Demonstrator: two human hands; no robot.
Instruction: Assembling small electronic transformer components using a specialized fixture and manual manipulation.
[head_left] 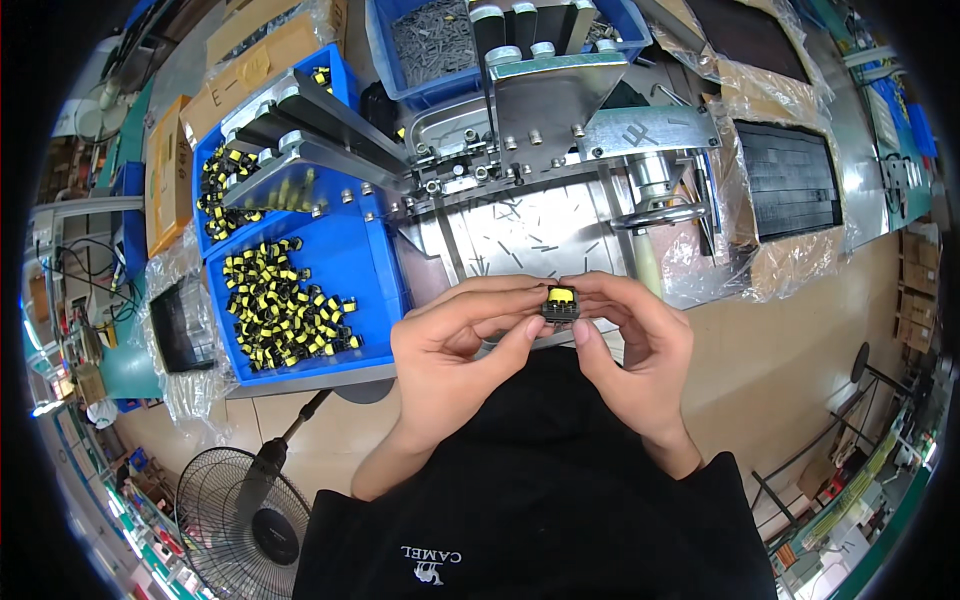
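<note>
Pinched between both my hands is a small transformer (560,303) with a black body and a yellow-taped middle. My left hand (465,340) grips its left side with thumb and fingertips, and my right hand (635,335) grips the right side the same way. The part is held in front of my chest, over the near edge of the metal machine bed (525,235). Many transformers of the same look (285,310) lie heaped in a blue bin (372,275) to the left of my hands. Thin dark strips are scattered over the machine bed.
A metal machine (545,110) with slanted chutes and a round handwheel (660,215) stands just beyond my hands. Behind it is a blue bin (405,85) of loose dark pieces. Plastic-lined boxes (790,180) sit at right. A fan (245,520) stands at lower left.
</note>
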